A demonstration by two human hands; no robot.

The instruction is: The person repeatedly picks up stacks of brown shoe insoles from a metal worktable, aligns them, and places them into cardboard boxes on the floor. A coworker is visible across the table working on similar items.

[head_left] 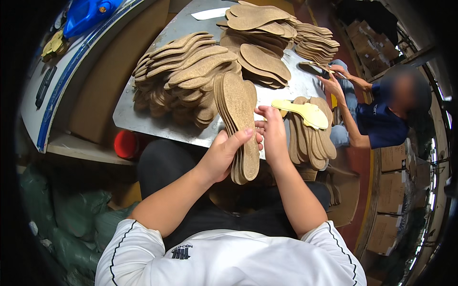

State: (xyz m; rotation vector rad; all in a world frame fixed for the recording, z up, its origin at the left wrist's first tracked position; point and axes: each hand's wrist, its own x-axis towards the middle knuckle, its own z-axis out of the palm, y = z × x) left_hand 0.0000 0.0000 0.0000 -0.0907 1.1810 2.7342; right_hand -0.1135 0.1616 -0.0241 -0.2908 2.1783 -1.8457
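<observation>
Metal table (125, 108): left hand (223, 153) pinches insole stack (244, 102) over its near edge, right hand (275, 132) half-spread alongside (contact unclear); looks like squaring up, next probably needs even side pressure.

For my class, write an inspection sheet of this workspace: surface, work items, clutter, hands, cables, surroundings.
Surface: grey metal tabletop, largely covered.
Work items: brown insole stack in left hand; brown insole piles; yellow cutout on smaller stack.
Clutter: blue plastic jug, black pen-shaped item on side bench.
Hands: left hand grips the insole stack; right hand beside it, contact unclear.
Cables: nothing seen.
Surroundings: co-worker holding insoles; cardboard boxes; green sacks.
</observation>
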